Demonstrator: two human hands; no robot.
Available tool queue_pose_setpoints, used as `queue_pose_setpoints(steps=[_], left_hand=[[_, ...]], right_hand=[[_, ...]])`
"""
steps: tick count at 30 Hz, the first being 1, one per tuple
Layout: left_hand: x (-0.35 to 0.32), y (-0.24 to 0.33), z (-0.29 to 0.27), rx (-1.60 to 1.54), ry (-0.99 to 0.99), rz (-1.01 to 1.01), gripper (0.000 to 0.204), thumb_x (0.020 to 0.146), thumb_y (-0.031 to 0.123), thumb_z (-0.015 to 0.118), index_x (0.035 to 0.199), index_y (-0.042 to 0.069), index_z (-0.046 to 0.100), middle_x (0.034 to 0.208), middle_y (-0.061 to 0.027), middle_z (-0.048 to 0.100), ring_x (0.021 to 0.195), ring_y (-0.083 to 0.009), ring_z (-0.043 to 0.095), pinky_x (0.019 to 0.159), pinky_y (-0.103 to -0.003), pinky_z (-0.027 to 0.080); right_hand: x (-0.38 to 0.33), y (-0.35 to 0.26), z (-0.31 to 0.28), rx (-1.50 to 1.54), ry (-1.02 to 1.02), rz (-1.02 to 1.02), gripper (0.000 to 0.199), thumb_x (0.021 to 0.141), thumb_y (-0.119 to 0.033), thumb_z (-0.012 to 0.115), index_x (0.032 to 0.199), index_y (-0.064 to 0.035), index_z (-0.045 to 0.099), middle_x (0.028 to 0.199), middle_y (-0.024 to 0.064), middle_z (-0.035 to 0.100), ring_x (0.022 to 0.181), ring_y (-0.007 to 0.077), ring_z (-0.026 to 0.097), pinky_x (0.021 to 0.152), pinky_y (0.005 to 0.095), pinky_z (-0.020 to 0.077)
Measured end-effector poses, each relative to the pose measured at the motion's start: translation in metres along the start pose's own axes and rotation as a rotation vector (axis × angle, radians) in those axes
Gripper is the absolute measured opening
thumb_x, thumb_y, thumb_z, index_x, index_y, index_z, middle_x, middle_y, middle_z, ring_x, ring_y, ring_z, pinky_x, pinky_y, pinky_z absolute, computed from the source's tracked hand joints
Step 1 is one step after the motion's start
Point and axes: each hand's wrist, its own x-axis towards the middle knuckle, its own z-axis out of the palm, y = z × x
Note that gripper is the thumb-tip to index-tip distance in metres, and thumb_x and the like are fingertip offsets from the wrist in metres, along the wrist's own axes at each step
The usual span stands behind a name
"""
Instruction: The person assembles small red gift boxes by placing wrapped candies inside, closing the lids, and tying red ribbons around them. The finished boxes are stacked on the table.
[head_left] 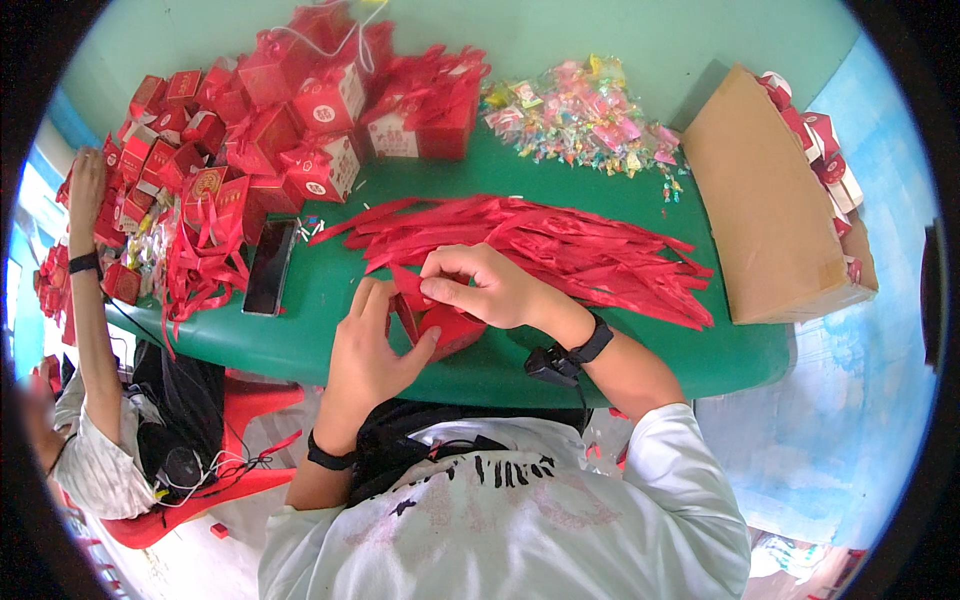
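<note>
In front of me at the table's near edge is a small red gift box (pixel 458 334), partly covered by my hands. My left hand (pixel 368 350) curls around its left side, with the thumb against the box. My right hand (pixel 490 287) is closed in a pinch over the top, thumb and forefinger together on what looks like a red ribbon (pixel 408 285). Its far end is hidden between the hands. Just beyond them lies a wide pile of cut red ribbons (pixel 560 240).
Red gift boxes (pixel 265 140) are heaped at the back left, beside a dark phone (pixel 269 268). Wrapped candies (pixel 590 115) lie at the back on the green table (pixel 640 375). A cardboard carton (pixel 780 220) stands right. Another person's arm (pixel 92 330) reaches in at left.
</note>
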Motion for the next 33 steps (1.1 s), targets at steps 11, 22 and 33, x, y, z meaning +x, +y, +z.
queue_pose_setpoints(steps=[11, 22, 33], left_hand=[[-0.006, -0.017, 0.002, -0.305, 0.032, -0.031, 0.042, 0.079, 0.005, 0.08, 0.115, 0.0, 0.059, 0.102, -0.013, 0.061, 0.085, -0.0242, 0.063, 0.079, -0.036, 0.053], [-0.004, -0.016, -0.002, -0.337, 0.015, 0.017, 0.031, 0.088, 0.007, 0.074, 0.115, -0.003, 0.062, 0.103, -0.014, 0.062, 0.086, -0.0246, 0.062, 0.08, -0.035, 0.051], [-0.01, -0.032, 0.021, -0.54, 0.148, -0.149, 0.025, 0.1, -0.006, 0.058, 0.124, 0.0, 0.059, 0.094, -0.0092, 0.067, 0.084, -0.0162, 0.063, 0.079, -0.029, 0.051]], right_hand=[[0.003, 0.015, 0.006, -0.264, 0.01, -0.275, 0.016, 0.09, -0.015, 0.069, 0.085, -0.003, 0.059, 0.105, 0.008, 0.057, 0.1, 0.0258, 0.055, 0.091, 0.0384, 0.046], [0.006, 0.023, 0.011, -0.258, 0.019, -0.255, 0.018, 0.089, -0.02, 0.07, 0.086, -0.0029, 0.065, 0.103, 0.0112, 0.063, 0.104, 0.0323, 0.061, 0.095, 0.043, 0.0484], [0.006, 0.025, 0.012, -0.299, 0.018, -0.259, 0.021, 0.091, -0.021, 0.072, 0.092, -0.0012, 0.066, 0.103, 0.0126, 0.062, 0.102, 0.0332, 0.061, 0.093, 0.0434, 0.0493]])
